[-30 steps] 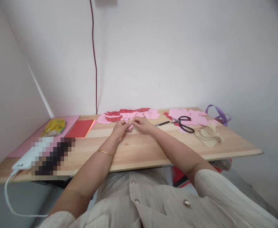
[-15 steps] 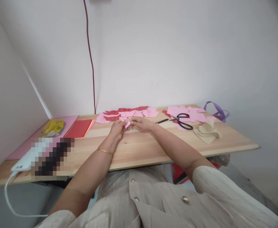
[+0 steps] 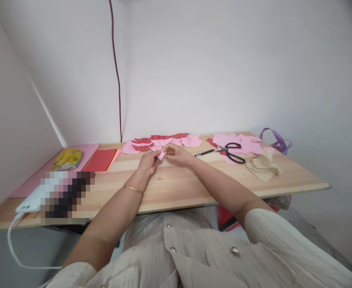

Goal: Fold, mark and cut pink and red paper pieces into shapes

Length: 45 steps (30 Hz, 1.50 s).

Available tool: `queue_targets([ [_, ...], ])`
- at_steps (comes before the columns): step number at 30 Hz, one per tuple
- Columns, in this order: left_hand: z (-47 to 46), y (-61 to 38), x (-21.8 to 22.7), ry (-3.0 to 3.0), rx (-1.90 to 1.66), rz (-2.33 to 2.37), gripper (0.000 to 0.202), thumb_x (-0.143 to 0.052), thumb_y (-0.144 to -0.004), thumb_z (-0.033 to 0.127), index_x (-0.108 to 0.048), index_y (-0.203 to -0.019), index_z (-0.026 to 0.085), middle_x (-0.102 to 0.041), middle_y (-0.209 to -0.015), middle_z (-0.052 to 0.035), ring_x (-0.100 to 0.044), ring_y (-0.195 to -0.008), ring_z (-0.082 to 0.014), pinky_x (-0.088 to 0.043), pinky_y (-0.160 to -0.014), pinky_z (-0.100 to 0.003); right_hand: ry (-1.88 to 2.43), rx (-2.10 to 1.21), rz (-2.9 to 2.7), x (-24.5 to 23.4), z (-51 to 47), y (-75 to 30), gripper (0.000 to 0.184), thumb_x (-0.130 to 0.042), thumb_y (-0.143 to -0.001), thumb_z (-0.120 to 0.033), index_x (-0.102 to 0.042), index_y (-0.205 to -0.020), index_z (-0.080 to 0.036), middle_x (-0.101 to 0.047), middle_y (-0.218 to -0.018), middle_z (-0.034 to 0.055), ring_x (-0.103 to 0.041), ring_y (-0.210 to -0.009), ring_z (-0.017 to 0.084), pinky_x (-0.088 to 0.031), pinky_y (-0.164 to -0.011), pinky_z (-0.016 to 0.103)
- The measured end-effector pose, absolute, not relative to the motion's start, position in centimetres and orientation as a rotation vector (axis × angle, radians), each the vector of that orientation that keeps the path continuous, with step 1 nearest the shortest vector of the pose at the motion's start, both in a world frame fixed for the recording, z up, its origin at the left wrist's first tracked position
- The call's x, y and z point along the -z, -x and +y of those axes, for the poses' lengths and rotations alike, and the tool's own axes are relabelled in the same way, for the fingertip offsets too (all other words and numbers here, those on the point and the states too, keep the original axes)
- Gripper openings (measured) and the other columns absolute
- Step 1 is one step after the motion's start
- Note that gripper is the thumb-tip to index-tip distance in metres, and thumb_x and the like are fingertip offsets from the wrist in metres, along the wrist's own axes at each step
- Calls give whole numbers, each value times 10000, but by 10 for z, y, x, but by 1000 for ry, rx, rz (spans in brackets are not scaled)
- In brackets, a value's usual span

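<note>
Holding pink ppr (image 3: 162, 155) btwn L fingers (image 3: 155, 153), pinched closed | R fingers (image 3: 167, 147) curled at its R edge, grip unclear

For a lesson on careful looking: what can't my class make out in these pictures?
In the head view:
Pink paper piece: its folds, partly covered by the left hand.
Right hand: whether its grip closes on that piece; too small.
Dark red cord: upper end, cut off by the top edge.
White cable: far end, hidden behind the left sleeve.
Yellow packet: print, too small.
</note>
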<state>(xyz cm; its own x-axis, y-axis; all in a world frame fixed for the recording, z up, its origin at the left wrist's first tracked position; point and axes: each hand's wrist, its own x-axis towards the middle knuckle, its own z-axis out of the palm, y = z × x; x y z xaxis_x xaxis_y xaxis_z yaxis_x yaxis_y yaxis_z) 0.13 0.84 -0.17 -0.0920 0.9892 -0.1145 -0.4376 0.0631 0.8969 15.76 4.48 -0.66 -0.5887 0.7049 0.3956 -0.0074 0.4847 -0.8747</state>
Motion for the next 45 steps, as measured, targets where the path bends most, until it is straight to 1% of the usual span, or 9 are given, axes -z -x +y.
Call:
queue_targets([
  [7,5,-1,-2,-788,-1300,949,191,-737,-546,160,-567,-632,152,-562,-607,10,-519,-564,-103,-429,-487,-214,574,-1245,-1908,7,48,-161,251,-622,-664,-145,-498,-878,-189,-538,-842,-17,-550,-763,106,-465,-746,275],
  [11,4,-1,-2,-767,-1323,960,182,-727,-559,157,-565,-643,158,-572,-618,2,-536,-582,-117,-458,-504,-230,543,-1332,-1911,4,42,-159,344,-654,-654,-145,-467,-938,-198,-538,-812,-30,-547,-720,100,-460,-705,265],
  [15,5,-3,-2,-673,-1361,938,190,-718,-558,126,-540,-615,164,-535,-584,16,-509,-562,-105,-472,-517,-234,556,-1288,-1938,2,37,-156,395,-674,-653,-173,-455,-980,-198,-520,-757,-46,-535,-681,102,-444,-646,248],
  [24,6,-2,-2,-556,-1321,929,162,-682,-588,111,-550,-652,180,-564,-609,-5,-540,-573,-121,-470,-535,-246,572,-1050,-2032,1,32,-156,362,-593,-647,-121,-491,-988,-190,-510,-781,-34,-513,-704,105,-423,-641,236],
  [32,7,-3,1,-704,-1338,954,196,-727,-547,165,-554,-640,161,-540,-614,10,-509,-552,-99,-454,-528,-233,581,-1185,-2000,3,34,-157,373,-517,-658,-92,-475,-1013,-197,-428,-701,-67,-411,-598,76,-346,-564,198],
  [35,6,-3,1,-773,-1377,981,204,-741,-541,185,-552,-612,160,-525,-601,18,-504,-574,-103,-436,-517,-224,582,-1198,-1966,4,36,-157,304,-534,-696,-130,-498,-990,-198,-499,-804,-33,-450,-648,84,-382,-603,212],
  [38,5,-3,1,-791,-1377,991,190,-737,-542,203,-568,-616,155,-552,-626,7,-515,-602,-109,-443,-536,-226,557,-1135,-1936,4,39,-157,186,-568,-730,-187,-527,-911,-193,-551,-898,5,-510,-759,116,-436,-703,257],
  [41,5,-3,1,-810,-1381,999,168,-722,-536,201,-585,-618,149,-565,-634,1,-524,-610,-113,-459,-563,-239,567,-1025,-1949,4,42,-158,114,-592,-748,-232,-553,-844,-184,-572,-879,15,-528,-800,137,-446,-761,289],
  [45,6,-2,1,-854,-1379,1033,147,-699,-536,201,-605,-634,143,-577,-641,-7,-532,-610,-116,-467,-572,-249,621,-972,-1942,2,43,-161,144,-605,-766,-293,-581,-842,-173,-581,-835,14,-531,-760,132,-442,-735,282],
])
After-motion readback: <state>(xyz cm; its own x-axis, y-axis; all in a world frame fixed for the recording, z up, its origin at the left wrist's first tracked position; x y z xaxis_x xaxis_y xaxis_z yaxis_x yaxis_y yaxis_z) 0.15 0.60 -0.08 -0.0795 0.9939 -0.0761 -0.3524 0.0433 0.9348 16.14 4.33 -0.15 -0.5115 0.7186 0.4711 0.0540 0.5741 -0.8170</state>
